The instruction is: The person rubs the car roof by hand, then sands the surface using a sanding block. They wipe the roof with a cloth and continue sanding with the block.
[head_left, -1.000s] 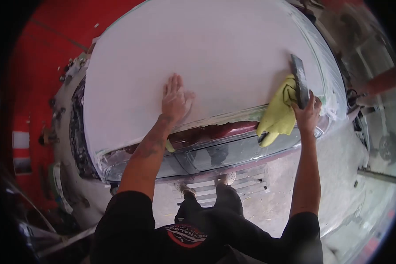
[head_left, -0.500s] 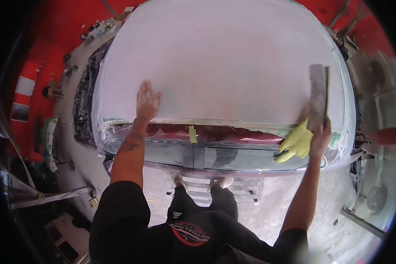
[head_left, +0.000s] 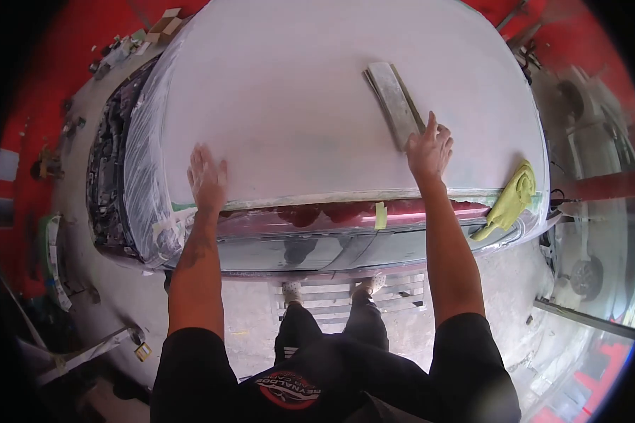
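My left hand (head_left: pixel 207 178) lies flat on the pale, dusty primed vehicle roof (head_left: pixel 296 99), fingers stretched out and holding nothing. My right hand (head_left: pixel 430 149) is over the roof at the near end of a long grey sanding block (head_left: pixel 394 102). Its fingers are apart and not wrapped round the block; whether the thumb side touches it is hard to tell. The block lies tilted leftward across the roof. To the right of that hand, a yellow-green cloth (head_left: pixel 511 201) drapes over the roof's near corner.
Below the roof edge run a dark red strip (head_left: pixel 324 213) with yellow tape (head_left: pixel 380 216) and a window (head_left: pixel 374 247). Plastic film (head_left: pixel 147 134) covers the left side. My feet stand on a slatted platform (head_left: pixel 331 295). A cardboard box (head_left: pixel 165 25) sits at far left.
The sanding block has gone from my right hand's grip near the right edge to the roof's middle, and that hand's fingers have spread. The view has shifted right; my left hand stays flat on the roof.
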Motion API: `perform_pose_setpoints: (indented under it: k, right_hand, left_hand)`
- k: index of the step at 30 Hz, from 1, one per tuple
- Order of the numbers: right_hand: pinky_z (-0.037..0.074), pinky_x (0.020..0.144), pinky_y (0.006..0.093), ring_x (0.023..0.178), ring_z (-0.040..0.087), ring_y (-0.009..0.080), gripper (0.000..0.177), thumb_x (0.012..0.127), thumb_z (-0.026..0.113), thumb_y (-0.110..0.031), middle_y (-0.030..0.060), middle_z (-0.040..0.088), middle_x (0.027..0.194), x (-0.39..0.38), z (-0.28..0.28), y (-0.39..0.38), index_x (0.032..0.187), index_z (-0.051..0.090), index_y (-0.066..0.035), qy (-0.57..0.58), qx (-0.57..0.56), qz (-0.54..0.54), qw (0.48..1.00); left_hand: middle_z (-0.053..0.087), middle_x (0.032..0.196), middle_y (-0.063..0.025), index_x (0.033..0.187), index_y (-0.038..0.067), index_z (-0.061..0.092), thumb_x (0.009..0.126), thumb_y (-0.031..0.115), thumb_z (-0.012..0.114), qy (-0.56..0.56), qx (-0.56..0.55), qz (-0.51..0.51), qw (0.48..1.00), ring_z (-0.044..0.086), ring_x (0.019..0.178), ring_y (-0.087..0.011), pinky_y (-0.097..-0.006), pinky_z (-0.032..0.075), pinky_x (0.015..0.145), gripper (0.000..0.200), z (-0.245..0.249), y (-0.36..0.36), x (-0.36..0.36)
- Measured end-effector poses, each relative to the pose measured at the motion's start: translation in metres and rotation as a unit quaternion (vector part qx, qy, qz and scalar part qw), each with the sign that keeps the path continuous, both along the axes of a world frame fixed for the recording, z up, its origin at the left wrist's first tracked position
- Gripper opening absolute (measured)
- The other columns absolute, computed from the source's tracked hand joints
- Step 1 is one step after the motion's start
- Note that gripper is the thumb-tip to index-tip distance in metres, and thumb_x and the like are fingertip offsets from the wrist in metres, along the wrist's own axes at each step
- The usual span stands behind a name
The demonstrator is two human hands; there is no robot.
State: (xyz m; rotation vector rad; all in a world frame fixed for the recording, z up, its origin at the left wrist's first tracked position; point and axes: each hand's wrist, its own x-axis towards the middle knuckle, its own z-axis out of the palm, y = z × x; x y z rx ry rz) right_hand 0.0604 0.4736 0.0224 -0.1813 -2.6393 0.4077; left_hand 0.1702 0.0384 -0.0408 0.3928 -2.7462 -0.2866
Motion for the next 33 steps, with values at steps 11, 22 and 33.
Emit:
perform_pose_setpoints:
  k: [11, 22, 33]
  right_hand:
    - [0.048, 0.087, 0.0501, 0.105, 0.052, 0.0385, 0.051, 0.092, 0.058, -0.039, 0.0189, 0.048, 0.119, -0.034, 0.017, -0.017, 0.140, 0.044, -0.032, -0.187, 0.076, 0.063, 0.977]
    - [0.043, 0.091, 0.0530, 0.109, 0.051, 0.0388, 0.048, 0.088, 0.062, -0.033, 0.0206, 0.047, 0.126, -0.034, 0.003, -0.022, 0.134, 0.051, -0.027, -0.049, 0.176, 0.054, 0.982]
    - [0.045, 0.084, 0.0513, 0.104, 0.052, 0.0384, 0.036, 0.082, 0.060, -0.020, 0.0204, 0.054, 0.108, -0.033, -0.008, -0.309, 0.118, 0.060, -0.023, -0.072, 0.082, 0.302, 0.947]
  left_hand:
    - [0.030, 0.153, -0.0129, 0.143, 0.003, 0.037, 0.093, 0.042, 0.052, 0.001, 0.072, 0.018, 0.997, 0.024, 0.143, -0.0299, -0.0513, 0.019, 0.113, 0.065, 0.015, 0.009, 0.009]
    - [0.031, 0.152, -0.0155, 0.143, 0.003, 0.037, 0.089, 0.036, 0.056, 0.006, 0.076, 0.017, 0.997, 0.026, 0.142, -0.0318, -0.0523, 0.020, 0.113, 0.067, 0.014, 0.007, 0.010]
    - [0.031, 0.152, -0.0141, 0.144, 0.005, 0.037, 0.091, 0.037, 0.055, 0.002, 0.077, 0.004, 0.997, 0.027, 0.141, -0.0321, -0.0517, 0.018, 0.113, 0.065, 0.014, 0.007, 0.012]
